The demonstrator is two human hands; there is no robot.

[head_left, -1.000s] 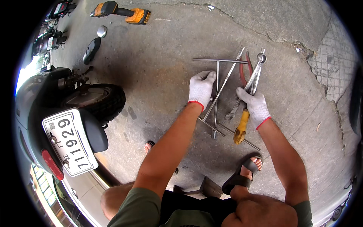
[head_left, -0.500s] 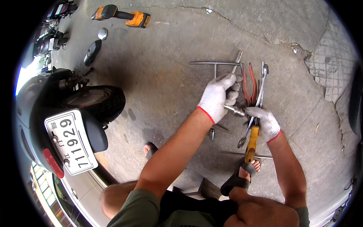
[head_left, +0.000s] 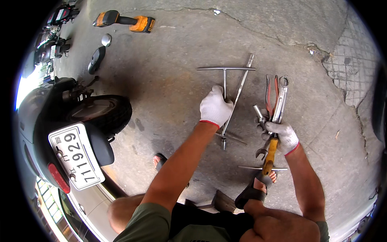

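My left hand (head_left: pixel 216 105), in a white glove with a red cuff, closes around the shaft of a T-handle socket wrench (head_left: pixel 224 82). Its crossbar lies away from me and its socket end points toward me. A second T-handle wrench (head_left: pixel 244 80) slants just right of that hand, its crossbar on the near side. My gloved right hand (head_left: pixel 284 135) clasps a bundle of tools: red-handled pliers (head_left: pixel 276 90), combination wrenches (head_left: pixel 282 94), a short socket tool (head_left: pixel 260 113) and a yellow-handled tool (head_left: pixel 269 155). Whether the metal crossbar (head_left: pixel 246 167) below belongs to the bundle is unclear.
An orange-and-black cordless power tool (head_left: pixel 139 23) lies on the concrete at far left. Nearer are a round silver piece (head_left: pixel 106 40) and a motorcycle mirror (head_left: pixel 96 60). A motorcycle's rear wheel (head_left: pixel 117 115) and plate (head_left: pixel 76 155) stand left. My sandaled foot (head_left: pixel 258 187) is below the tools.
My left hand has left the short socket tool with the right hand and moved left and nearer, onto the T-handle wrench. The bundled tools have shifted in my right hand.
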